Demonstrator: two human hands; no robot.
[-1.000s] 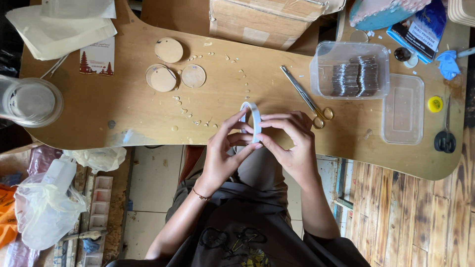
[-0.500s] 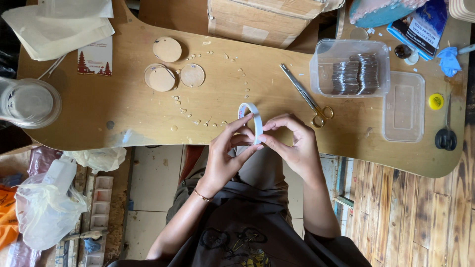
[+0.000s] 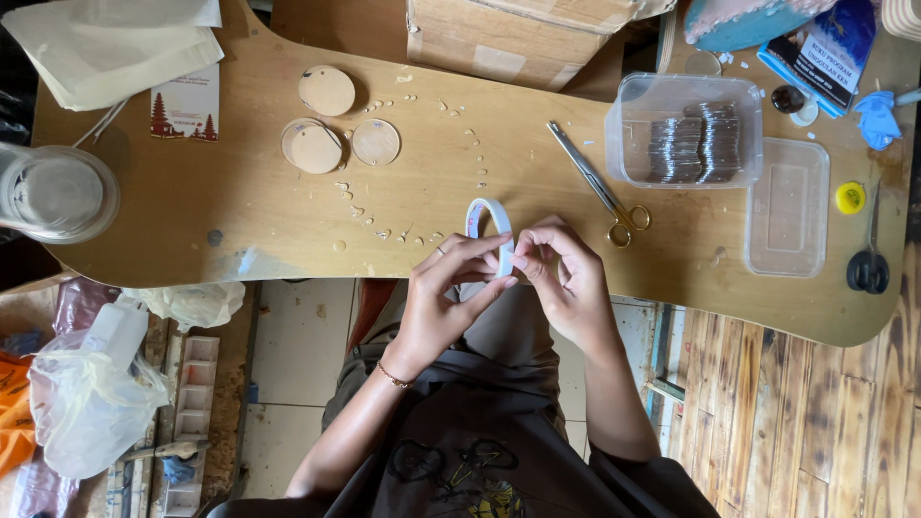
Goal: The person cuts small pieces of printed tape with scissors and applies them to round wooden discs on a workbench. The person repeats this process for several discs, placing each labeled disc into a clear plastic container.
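Wooden discs [image 3: 327, 91]: three. Scissors [image 3: 602, 185]: two pairs. Clear plastic tubs [image 3: 684, 129]: two. Tape roll [image 3: 488, 223]: one.

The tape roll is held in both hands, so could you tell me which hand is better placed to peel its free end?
Right, probably. The left hand grips the tape roll from the side, steadying it, while the right hand has its fingertips pinched at the roll's lower rim, where an end could be picked.

Wooden table [image 3: 240, 221], wooden discs [image 3: 326, 91], scissors [image 3: 600, 184]

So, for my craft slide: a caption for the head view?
Both hands, left hand and right hand, hold a tape roll at a wooden table edge.
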